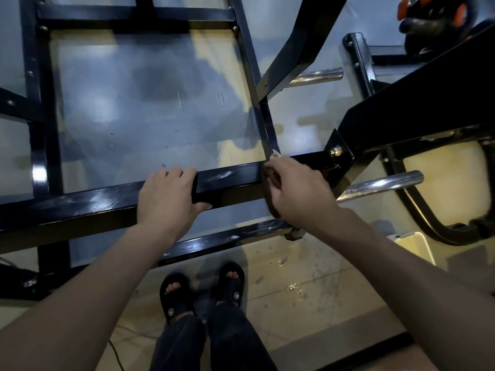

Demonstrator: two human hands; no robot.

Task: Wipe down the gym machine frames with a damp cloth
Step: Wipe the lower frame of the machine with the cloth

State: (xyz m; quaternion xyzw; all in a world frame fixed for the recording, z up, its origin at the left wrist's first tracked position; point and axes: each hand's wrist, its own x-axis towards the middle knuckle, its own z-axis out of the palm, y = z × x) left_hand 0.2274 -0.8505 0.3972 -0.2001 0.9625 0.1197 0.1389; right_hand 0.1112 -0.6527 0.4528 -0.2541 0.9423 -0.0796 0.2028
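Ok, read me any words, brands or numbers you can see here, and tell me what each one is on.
No readable text.
Sandals: a small round white logo on each strap, too small to read.
Floor: faint marks, illegible.
Black frame bar: only shine and smears, no label.

A tiled floor (308,266), grey beneath the machine and pale beige nearer the viewer, carries the black steel frame (233,178). Wet splashes (293,286) glisten on the tiles beside two feet in black sandals (175,293).
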